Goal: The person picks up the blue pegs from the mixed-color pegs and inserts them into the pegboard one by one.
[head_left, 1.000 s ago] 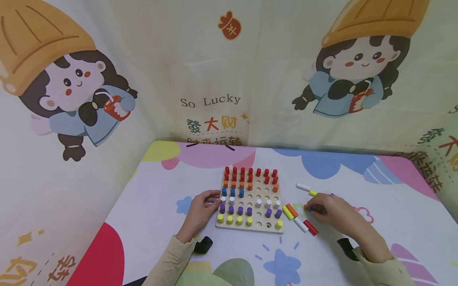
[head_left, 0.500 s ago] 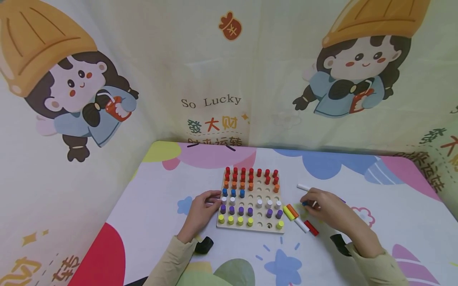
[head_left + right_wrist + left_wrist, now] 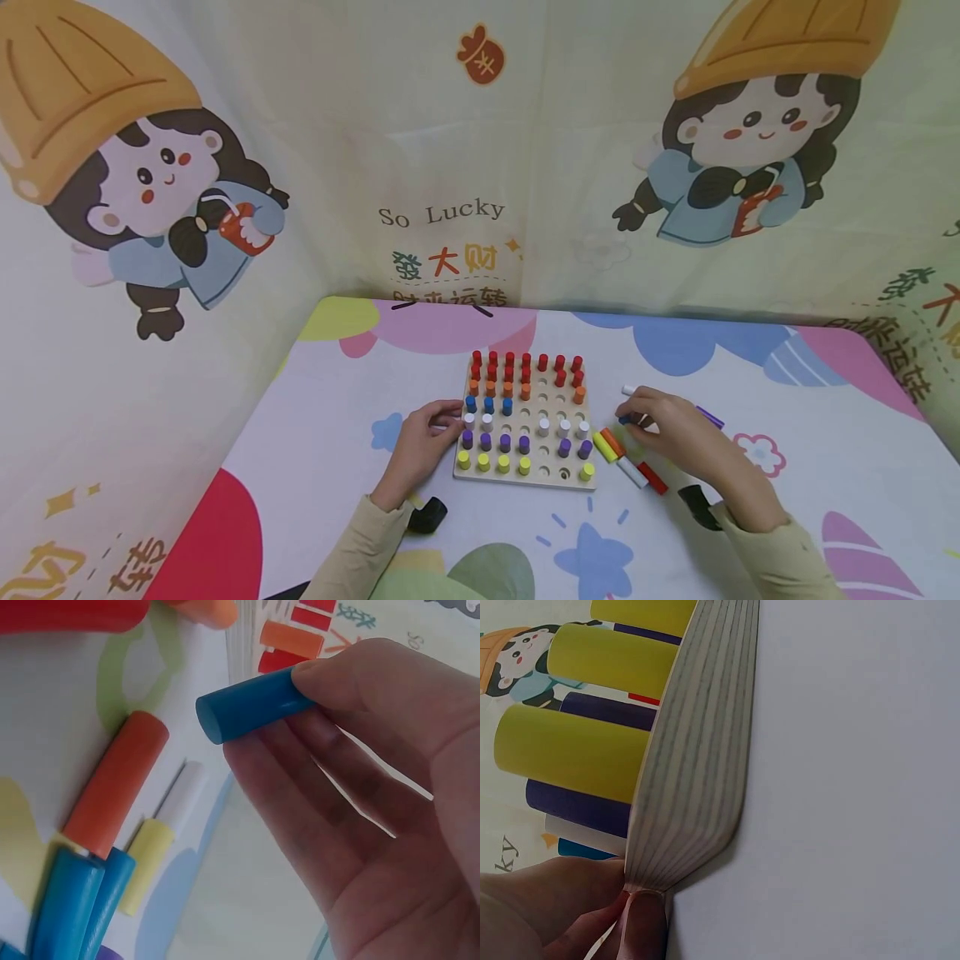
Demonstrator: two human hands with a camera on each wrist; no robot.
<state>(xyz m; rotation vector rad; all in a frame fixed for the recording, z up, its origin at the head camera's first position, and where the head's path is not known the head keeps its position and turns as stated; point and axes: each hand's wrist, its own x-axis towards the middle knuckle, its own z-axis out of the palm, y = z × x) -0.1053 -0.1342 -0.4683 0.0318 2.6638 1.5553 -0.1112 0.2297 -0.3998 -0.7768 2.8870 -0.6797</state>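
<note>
A wooden pegboard (image 3: 553,481) carries rows of red, orange, blue, white, purple and yellow pegs, with several bare holes toward its right half. My left hand (image 3: 422,442) holds the board's left side; in the left wrist view its thumb and a finger pinch the layered edge (image 3: 697,750). Right of the board, my right hand (image 3: 682,429) pinches a blue peg (image 3: 251,705) between thumb and fingers. The peg lies tilted in the right wrist view, its near end sticking out past the fingertips.
Loose pegs lie right of the board: a yellow peg (image 3: 603,447), an orange peg (image 3: 612,442), a white peg (image 3: 632,473) and a red peg (image 3: 652,478). A purple peg (image 3: 709,417) shows behind the right hand. More blue pegs (image 3: 67,900) lie under it.
My right hand has shifted a little left toward the board and away from the person, with the blue peg in its fingers. The left hand and the board have stayed put.
</note>
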